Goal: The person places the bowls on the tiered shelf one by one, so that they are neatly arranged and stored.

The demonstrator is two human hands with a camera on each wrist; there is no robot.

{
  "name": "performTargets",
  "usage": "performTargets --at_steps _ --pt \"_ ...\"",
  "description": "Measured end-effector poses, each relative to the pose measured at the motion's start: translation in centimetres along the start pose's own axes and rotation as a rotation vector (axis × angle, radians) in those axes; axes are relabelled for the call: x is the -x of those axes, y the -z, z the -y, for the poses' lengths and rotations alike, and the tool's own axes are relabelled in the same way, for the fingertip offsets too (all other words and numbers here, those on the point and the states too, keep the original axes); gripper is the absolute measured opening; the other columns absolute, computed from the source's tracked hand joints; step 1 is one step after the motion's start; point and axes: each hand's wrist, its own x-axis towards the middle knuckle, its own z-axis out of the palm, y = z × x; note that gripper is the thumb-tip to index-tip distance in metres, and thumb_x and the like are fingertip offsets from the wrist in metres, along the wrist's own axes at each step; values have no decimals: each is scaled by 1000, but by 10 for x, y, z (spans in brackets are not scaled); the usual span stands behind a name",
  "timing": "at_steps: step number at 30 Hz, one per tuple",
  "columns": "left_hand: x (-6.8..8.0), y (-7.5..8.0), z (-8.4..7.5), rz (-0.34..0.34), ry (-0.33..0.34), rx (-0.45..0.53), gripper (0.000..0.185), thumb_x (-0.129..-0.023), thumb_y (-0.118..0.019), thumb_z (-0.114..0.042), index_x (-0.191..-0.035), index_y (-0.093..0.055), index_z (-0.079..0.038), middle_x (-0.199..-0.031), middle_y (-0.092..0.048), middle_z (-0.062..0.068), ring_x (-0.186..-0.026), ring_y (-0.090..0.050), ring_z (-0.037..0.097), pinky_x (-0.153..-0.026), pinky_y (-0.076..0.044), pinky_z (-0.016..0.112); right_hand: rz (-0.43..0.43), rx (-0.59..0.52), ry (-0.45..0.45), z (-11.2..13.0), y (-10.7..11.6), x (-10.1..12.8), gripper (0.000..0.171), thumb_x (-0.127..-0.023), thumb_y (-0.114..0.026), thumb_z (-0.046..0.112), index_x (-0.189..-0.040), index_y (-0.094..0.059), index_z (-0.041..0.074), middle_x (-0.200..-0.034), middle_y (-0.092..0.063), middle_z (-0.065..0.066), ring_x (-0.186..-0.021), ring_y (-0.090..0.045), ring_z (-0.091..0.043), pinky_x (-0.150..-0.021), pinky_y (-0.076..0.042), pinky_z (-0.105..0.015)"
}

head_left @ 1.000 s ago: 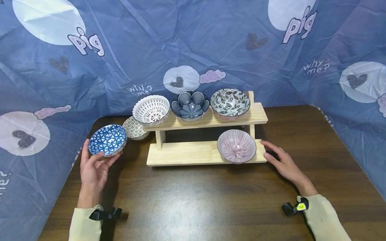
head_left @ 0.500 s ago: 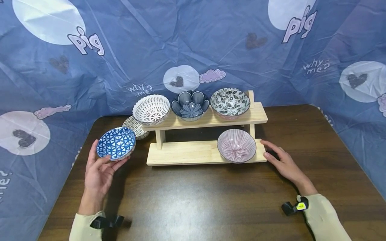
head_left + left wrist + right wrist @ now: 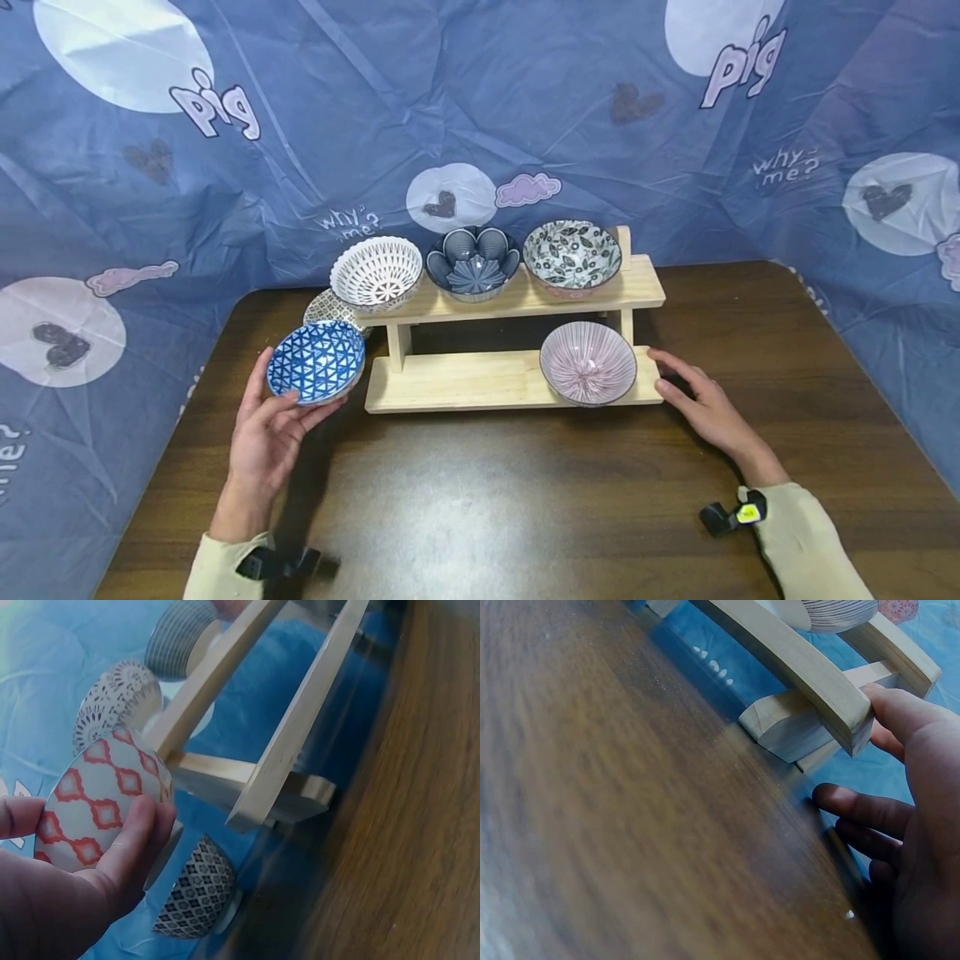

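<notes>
My left hand (image 3: 279, 417) holds a blue bowl with a white triangle pattern (image 3: 317, 362) from below, just off the left end of a two-tier wooden shelf (image 3: 465, 382). In the left wrist view the bowl's outside (image 3: 97, 799) is white with red diamonds, and my left hand (image 3: 112, 855) has its thumb curled over it. My right hand (image 3: 693, 396) lies flat on the table at the shelf's right end. Its fingers are straight, and the right hand's (image 3: 907, 817) thumb touches the lower board (image 3: 810, 667). A pink striped bowl (image 3: 588, 362) sits on the lower tier.
On the upper tier stand a white lattice bowl (image 3: 377, 272), a dark blue flower bowl (image 3: 473, 262) and a black-and-white leaf bowl (image 3: 572, 257). A small patterned bowl (image 3: 324, 309) sits on the brown table (image 3: 487, 492) behind the held bowl. Blue printed cloth (image 3: 525, 108) walls the back and sides.
My left hand has carried the blue bowl to the right and slightly nearer, up to the shelf's left end. The right hand has stayed where it was.
</notes>
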Motion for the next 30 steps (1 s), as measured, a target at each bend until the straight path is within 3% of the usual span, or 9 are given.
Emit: performTargets --at_steps 15,30 --pt "9 -16 5 73 10 -81 69 -98 -29 10 -155 -22 -27 -149 -21 7 -110 -70 25 -87 -63 43 -7 9 9 1 1 1 53 -105 -51 33 -152 -41 10 -157 -40 -23 -139 -38 -46 -111 -27 -73" --pt "11 -42 15 121 90 -159 72 -96 -32 8 -157 -20 -29 -153 -15 7 -112 -69 23 -88 -63 41 -9 9 16 -1 0 1 52 -105 -51 32 -152 -42 10 -156 -41 -22 -138 -39 -45 -111 -27 -72"
